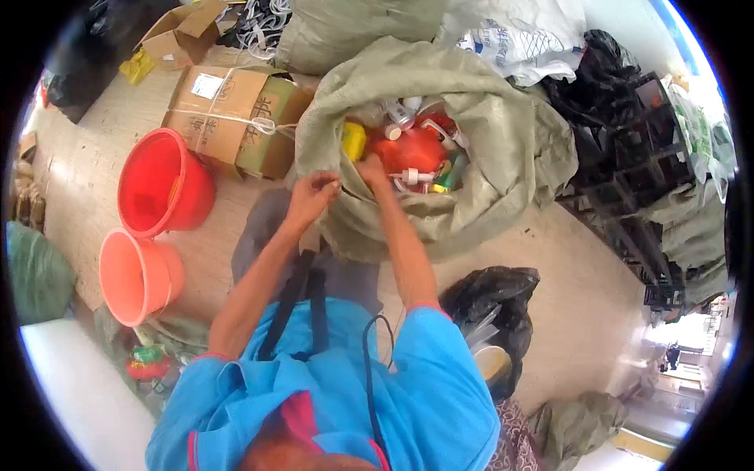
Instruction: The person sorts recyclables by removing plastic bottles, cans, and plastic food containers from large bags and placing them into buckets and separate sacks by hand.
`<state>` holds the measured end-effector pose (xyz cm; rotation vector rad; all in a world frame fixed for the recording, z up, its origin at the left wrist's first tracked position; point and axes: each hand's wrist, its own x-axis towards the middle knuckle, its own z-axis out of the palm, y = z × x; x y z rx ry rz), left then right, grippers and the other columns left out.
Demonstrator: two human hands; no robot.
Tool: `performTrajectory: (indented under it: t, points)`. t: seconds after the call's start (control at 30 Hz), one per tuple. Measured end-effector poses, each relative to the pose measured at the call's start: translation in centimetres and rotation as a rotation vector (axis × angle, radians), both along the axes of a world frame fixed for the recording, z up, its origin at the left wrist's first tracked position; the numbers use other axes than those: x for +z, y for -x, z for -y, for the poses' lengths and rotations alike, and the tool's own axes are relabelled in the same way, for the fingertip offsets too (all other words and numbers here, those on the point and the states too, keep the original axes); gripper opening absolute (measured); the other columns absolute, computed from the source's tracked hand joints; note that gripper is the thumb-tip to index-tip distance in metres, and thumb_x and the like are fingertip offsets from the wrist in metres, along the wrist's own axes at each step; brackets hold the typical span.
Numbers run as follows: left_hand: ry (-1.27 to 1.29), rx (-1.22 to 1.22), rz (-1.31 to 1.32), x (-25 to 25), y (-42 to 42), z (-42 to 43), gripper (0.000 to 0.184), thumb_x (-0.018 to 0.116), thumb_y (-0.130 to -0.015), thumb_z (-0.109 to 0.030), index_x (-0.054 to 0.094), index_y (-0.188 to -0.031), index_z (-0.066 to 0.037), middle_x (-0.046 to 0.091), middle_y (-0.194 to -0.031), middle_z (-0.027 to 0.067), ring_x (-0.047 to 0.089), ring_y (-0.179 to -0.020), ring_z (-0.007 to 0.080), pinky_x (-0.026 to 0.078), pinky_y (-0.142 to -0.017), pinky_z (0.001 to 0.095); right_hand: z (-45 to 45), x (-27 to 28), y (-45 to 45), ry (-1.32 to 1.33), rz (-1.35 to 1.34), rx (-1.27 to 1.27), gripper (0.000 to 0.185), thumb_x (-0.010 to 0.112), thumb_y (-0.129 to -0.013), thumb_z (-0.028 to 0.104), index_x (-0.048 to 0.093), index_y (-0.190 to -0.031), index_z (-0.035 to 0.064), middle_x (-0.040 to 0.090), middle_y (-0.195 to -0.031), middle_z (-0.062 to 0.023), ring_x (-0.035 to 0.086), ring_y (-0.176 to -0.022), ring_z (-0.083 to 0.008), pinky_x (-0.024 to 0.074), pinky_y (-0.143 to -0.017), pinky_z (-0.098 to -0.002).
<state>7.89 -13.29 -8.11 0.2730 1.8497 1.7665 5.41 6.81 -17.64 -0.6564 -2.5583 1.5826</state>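
Note:
A large olive woven sack (503, 149) stands open before me, its rim rolled outward. Inside lie a red plastic bag or wrapper (416, 149), a yellow item (354, 141), a clear bottle (401, 115), a white pump top (411, 177) and a green-and-yellow container (448, 174). My right hand (372, 170) reaches into the sack beside the yellow item and the red plastic; its fingertips are hidden there. At the sack's left rim, my left hand (312, 198) has its fingers curled together in a pinch. Whatever is between them is too small to make out.
Left of me stand a red bucket (200, 192) and a pink bucket (166, 276). A tied cardboard box (212, 106) lies behind them. A black plastic bag (495, 294) sits at my right, with dark crates (644, 161) farther right. Another full sack (345, 31) is behind.

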Motion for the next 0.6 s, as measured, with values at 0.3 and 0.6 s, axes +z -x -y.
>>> performTrajectory:
  t: [0.3,0.6]
  points:
    - [0.029,0.013,-0.066,0.6,2.2,-1.5,0.029,0.063,-0.086,-0.015,0.061,-0.108,0.003,0.065,-0.094,0.0072,0.063,-0.084,0.0132,0.051,-0.069,0.0252,0.1,-0.2,2.4,0.335,0.126,-0.262,0.073,0.078,-0.065,0.045,0.058,-0.113,-0.0059,0.063,-0.107,-0.0184,0.062,-0.096,-0.0274,0.0487,-0.081,-0.0366]
    - [-0.038,-0.060,-0.150,1.7,2.9,-4.4,0.047,0.067,-0.083,-0.019,0.052,-0.120,0.006,0.062,-0.104,0.0109,0.061,-0.095,0.0166,0.049,-0.083,0.0271,-1.4,7.9,-7.7,0.447,-0.169,-0.450,0.051,0.077,-0.072,0.026,0.059,-0.109,-0.0036,0.064,-0.102,-0.0157,0.062,-0.091,-0.0201,0.0490,-0.076,-0.0319]
